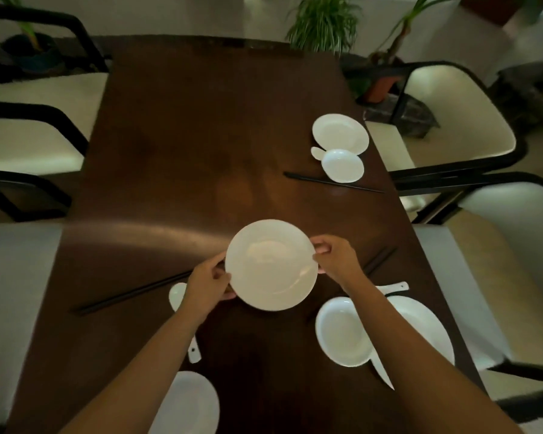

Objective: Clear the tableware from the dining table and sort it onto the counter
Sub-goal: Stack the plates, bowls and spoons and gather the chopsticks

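Note:
A white plate [271, 264] is held above the dark wooden table [182, 145]. My left hand [209, 283] grips its left rim and my right hand [336, 258] grips its right rim. Under my right forearm a white bowl [342, 333] sits on a plate [420, 324], with a white spoon [395, 287] behind them. A white spoon [177, 296] lies under my left forearm beside black chopsticks [132, 292]. Another plate [192, 402] lies at the near edge. At the far right stand a plate [339, 131], a small bowl [342, 166], a spoon [316, 152] and chopsticks [333, 182].
Cream-cushioned chairs with black frames stand along both sides, such as the chair [458, 120] at the right and the chair [35, 120] at the left. Potted plants [323, 23] stand beyond the far end. A second pair of chopsticks [380, 261] lies by my right wrist.

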The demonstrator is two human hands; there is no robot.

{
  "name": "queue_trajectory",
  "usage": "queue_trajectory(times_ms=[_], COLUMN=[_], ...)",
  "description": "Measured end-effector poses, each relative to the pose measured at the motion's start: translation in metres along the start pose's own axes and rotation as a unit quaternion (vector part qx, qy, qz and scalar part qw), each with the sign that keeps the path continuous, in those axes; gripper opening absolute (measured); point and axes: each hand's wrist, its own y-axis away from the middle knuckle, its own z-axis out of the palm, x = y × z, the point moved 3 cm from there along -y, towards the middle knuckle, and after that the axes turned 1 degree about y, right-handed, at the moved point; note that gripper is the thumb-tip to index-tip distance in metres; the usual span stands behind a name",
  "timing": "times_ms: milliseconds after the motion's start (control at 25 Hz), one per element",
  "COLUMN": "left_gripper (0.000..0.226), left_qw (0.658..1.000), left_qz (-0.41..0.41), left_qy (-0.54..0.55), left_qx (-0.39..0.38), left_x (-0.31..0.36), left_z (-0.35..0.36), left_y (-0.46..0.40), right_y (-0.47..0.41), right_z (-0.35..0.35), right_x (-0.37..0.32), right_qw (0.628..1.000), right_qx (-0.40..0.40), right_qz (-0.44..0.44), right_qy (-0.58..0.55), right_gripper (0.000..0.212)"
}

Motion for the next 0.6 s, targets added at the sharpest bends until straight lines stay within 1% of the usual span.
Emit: queue_trajectory(times_ms=[200, 400, 600], left_gripper=[0.054, 0.054, 0.053], left_qw=[1.000, 0.998, 0.994], left_qz=[-0.008, -0.024, -0.024], left_qy=[-0.011, -0.033, -0.067], left_qx=[0.020, 0.057, 0.084], left_x=[0.006, 0.003, 0.003], left_z=[0.047, 0.061, 0.067], left_y=[-0.040, -0.053, -0.056], right_y=[-0.054, -0.079, -0.090], right_z=[-0.029, -0.032, -0.030], right_x=[0.038, 0.051, 0.056], right_qw=[0.997, 0.995, 0.996], right_qx=[-0.039, -0.067, -0.065], right_qz=[0.029, 0.025, 0.016], right_qy=[-0.058, -0.064, -0.065], right_gripper=[0.030, 0.030, 0.030])
